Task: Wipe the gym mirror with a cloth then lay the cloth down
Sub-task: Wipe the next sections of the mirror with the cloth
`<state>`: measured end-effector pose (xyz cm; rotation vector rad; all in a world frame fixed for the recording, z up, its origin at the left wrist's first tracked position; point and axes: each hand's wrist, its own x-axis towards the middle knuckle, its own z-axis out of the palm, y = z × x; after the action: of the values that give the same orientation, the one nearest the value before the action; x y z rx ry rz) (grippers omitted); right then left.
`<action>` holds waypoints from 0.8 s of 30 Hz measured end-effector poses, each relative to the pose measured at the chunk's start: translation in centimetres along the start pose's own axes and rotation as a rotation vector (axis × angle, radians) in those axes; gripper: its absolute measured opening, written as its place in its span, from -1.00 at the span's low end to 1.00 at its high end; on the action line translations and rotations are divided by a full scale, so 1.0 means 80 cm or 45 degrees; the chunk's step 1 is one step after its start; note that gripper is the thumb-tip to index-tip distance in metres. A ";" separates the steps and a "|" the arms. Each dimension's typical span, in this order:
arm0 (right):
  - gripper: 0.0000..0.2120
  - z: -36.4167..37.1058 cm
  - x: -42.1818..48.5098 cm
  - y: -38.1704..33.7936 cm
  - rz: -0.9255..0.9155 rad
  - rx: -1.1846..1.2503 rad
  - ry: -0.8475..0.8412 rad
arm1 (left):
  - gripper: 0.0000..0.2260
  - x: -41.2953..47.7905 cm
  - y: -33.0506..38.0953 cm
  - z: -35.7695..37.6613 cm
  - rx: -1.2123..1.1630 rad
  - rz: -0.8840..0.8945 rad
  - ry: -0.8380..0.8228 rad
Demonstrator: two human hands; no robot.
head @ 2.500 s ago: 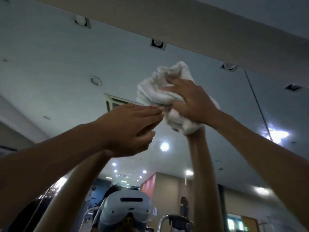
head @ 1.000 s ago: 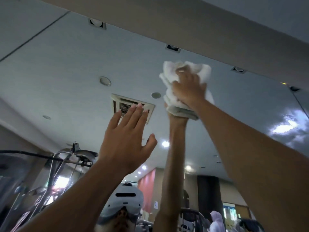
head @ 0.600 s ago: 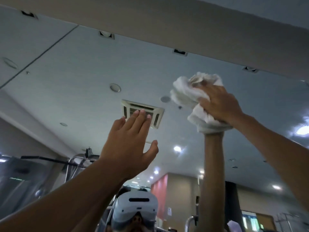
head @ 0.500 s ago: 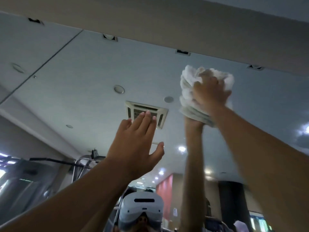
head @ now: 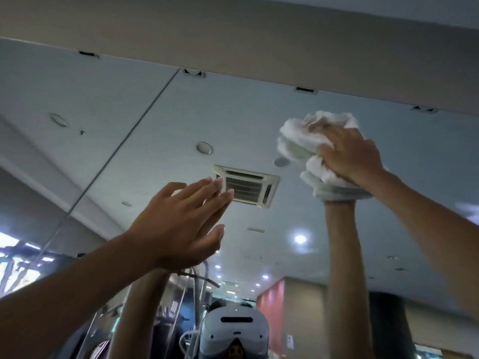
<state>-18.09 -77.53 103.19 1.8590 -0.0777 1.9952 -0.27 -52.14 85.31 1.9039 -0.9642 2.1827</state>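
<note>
Ceiling air vent (head: 246, 186) mid-frame, round ceiling light (head: 300, 239) lit below-right of it. Beige beam (head: 233, 35) across top. Red wall panel (head: 270, 314) lower right. White headset (head: 234, 332) bottom center, metal machine frame (head: 196, 291) just left.

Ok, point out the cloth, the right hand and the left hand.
cloth (head: 295, 147), head view, bunched white folds.
right hand (head: 350, 155), head view, back of hand.
left hand (head: 176, 224), head view, back of hand.

Dim, bluish-grey light overall. Round ceiling lights (head: 300, 239), reflected in the mirror (head: 116, 94), glow below the right hand (head: 350, 156), the nearest one flaring. A blown-out bright patch (head: 15, 255) lies far left of the left hand (head: 178, 226). The cloth (head: 295, 143) looks soft with motion blur, and both forearms (head: 64, 301) stretch wide toward the lower corners.
</note>
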 end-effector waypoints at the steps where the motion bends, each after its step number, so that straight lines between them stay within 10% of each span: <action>1: -0.45 0.013 0.015 -0.025 0.212 -0.071 0.081 | -0.44 -0.007 -0.015 0.002 -0.024 -0.036 0.000; 4: -0.55 0.052 0.037 -0.134 0.424 -0.224 0.147 | -0.46 -0.029 -0.033 0.012 -0.233 -0.213 0.060; 11: -0.48 0.050 0.005 -0.213 -0.728 0.044 -0.230 | -0.28 -0.048 -0.050 0.008 -0.248 -0.527 0.063; 19: -0.41 0.074 0.084 -0.256 0.156 -0.160 -0.050 | -0.40 -0.119 -0.113 0.023 -0.240 -0.259 0.031; 24: -0.53 0.107 0.084 -0.398 -0.142 0.051 -0.103 | -0.38 -0.124 -0.113 0.026 -0.278 -0.321 0.102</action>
<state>0.31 -49.39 103.14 1.9249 0.0423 1.8598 7.81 -42.71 79.79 1.7212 -0.8567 1.9114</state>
